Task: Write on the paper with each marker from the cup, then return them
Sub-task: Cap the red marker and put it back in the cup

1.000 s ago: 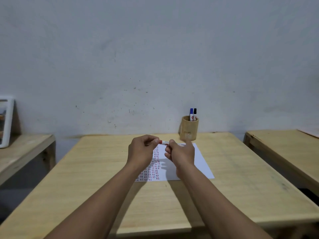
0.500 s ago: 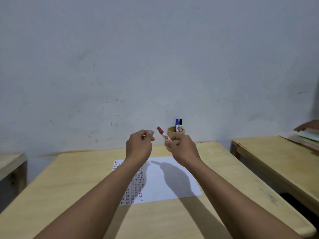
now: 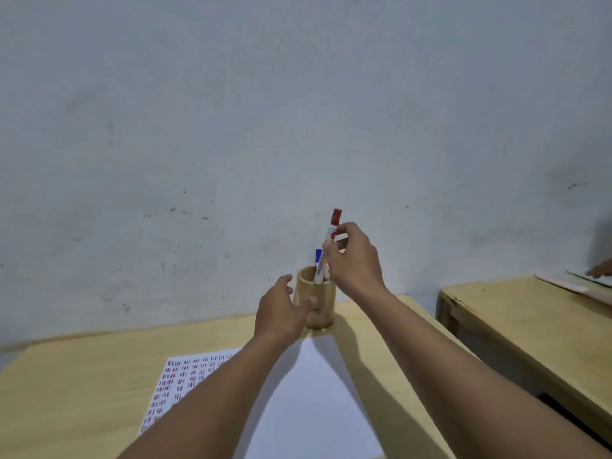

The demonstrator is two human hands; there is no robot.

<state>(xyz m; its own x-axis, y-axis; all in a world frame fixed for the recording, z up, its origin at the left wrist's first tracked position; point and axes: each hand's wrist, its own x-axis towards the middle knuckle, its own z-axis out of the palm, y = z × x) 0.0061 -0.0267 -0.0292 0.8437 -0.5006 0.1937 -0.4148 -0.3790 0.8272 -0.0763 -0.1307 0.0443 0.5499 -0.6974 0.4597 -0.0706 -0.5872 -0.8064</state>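
From the head camera, my right hand (image 3: 352,260) pinches the red marker (image 3: 328,248) between thumb and fingertips around its upper barrel, just below the red cap. The marker stands nearly upright, cap up, its lower end already dipping inside the mouth of the wooden cup (image 3: 316,301). My left hand (image 3: 281,309) is half open and carries nothing; its fingers curl beside the cup's left wall, and I cannot tell for certain whether they touch it.

I judge the marker light and rigid, a smooth plastic barrel that could slide in a loose pinch, so a grip high on the body, where I have it, gives good control while the tail goes in. The cup looks stiff and fairly stable, yet light enough to tip if the marker catches its rim; steadying it by the side wall with the left hand seems sensible.

Counting: one red marker in hand, one blue marker (image 3: 318,258) showing in the cup behind it, and any further marker there is hidden by my hand. One cup stands at the far edge of the desk (image 3: 82,376). One sheet of paper (image 3: 311,392) lies near me, its left part filled with rows of small red and dark marks, the rest blank. A second desk (image 3: 516,326) stands to the right, well apart.
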